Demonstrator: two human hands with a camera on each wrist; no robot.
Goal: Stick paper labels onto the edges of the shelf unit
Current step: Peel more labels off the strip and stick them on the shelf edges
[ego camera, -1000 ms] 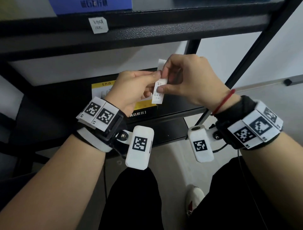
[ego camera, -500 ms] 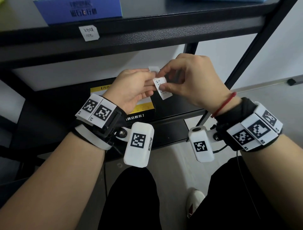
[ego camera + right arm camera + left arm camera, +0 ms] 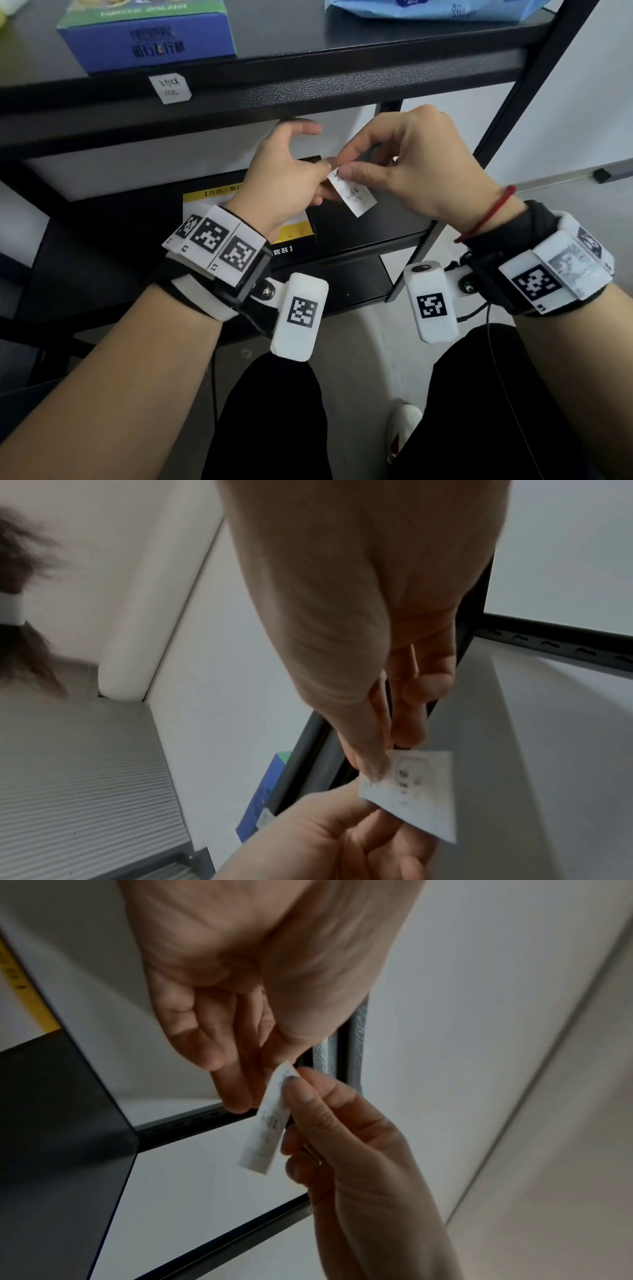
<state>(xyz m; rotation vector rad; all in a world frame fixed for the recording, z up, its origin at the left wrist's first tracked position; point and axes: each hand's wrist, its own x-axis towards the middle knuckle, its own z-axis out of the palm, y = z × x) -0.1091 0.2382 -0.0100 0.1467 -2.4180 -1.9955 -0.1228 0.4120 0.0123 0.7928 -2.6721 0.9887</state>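
Item: label (image 3: 352, 191), white paper slip w/ handwriting, unstuck. Held in air below the shelf edge (image 3: 308, 92), in front of the lower bay, touching no part of the unit.

R hand (image 3: 421, 171): thumb and forefinger pinch label's upper end. Long axis slants down and to the right from that pinch; lower end hangs free.

L hand (image 3: 284, 178): fingertips curled against label's upper-left corner, prob. pinching it or a backing strip there; forefinger lifted clear. Whether a backing is coming off, can't tell.

Done label (image 3: 169, 88): stuck on shelf edge, below the blue box (image 3: 147, 37), well left of the held one.

Key relation: shelf edge lies above and beyond both hands; R hand carries the label, so nearer for placing. Judged next: turn long axis level w/ the edge, lift, press on.

Also: yellow-black box (image 3: 239, 219) on lower shelf, behind L hand.
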